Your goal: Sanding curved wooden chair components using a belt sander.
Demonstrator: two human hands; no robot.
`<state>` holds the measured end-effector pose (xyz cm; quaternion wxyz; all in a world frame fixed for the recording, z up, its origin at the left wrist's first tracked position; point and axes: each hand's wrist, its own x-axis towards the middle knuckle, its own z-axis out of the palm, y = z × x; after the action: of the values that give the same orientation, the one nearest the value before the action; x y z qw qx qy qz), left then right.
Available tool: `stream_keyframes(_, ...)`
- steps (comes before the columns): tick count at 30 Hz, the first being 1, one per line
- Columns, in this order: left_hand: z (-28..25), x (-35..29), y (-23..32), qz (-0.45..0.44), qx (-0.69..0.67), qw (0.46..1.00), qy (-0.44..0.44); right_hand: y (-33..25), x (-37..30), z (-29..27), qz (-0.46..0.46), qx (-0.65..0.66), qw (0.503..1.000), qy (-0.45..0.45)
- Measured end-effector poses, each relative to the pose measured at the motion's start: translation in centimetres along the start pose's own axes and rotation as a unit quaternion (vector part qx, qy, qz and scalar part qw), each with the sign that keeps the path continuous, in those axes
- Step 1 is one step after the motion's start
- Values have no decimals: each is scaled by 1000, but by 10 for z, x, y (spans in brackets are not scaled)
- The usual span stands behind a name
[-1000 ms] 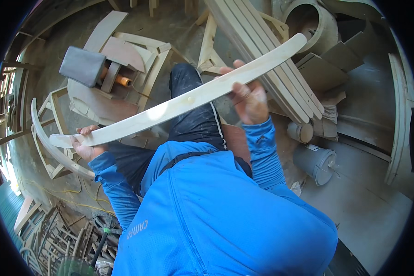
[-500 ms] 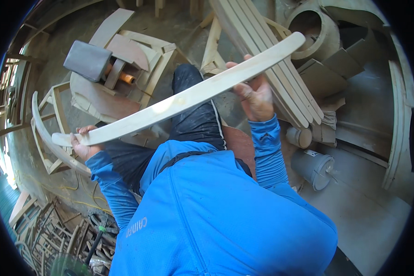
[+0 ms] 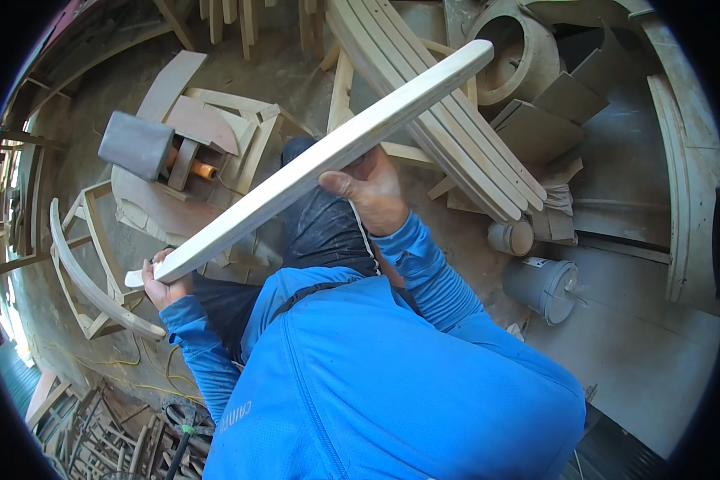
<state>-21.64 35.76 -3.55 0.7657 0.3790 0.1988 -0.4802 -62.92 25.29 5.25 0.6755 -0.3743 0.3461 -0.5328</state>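
Note:
A long pale wooden slat (image 3: 296,176) with rounded ends slants across in front of me, its far right end raised over a stack of similar slats. My left hand (image 3: 166,286) is closed round its lower left end, fingers curled over the edge. Under the slat, right of its middle, my right hand (image 3: 368,192) grips it with the thumb on the near edge; the other fingers are mostly hidden behind the wood. A curved wooden strip (image 3: 96,280) leans on a wooden frame (image 3: 100,220) to the left of my left hand.
The stacked curved slats (image 3: 456,136) rest on a wooden trestle at the right. Beyond my left knee are a grey box-shaped object (image 3: 136,144), an orange cylinder (image 3: 204,170) and cut boards. A grey bucket (image 3: 538,288) lies at the right; scrap wood (image 3: 108,440) is piled lower left.
The slat has rolled, so its edge faces me more, and it tilts more steeply. My right hand has moved left along it toward the middle. My left hand has dropped slightly.

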Motion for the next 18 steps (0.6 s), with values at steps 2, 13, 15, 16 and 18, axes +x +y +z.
stream_keyframes(2,6,-4,0,5,50,999,7,-2,4,19,-17,-2,1000,-5)
stream_keyframes(13,94,-126,-65,-232,227,888,-325,-68,73,83,-179,87,970,-141)
stream_keyframes(15,104,-132,-65,-184,321,836,-405,-113,95,82,-197,41,970,-137)
stream_keyframes(16,122,-143,-63,-128,361,824,-418,-131,101,85,-195,1,974,-118)
stream_keyframes(18,164,-160,-54,-39,388,803,-450,-161,102,97,-190,-34,973,-129)
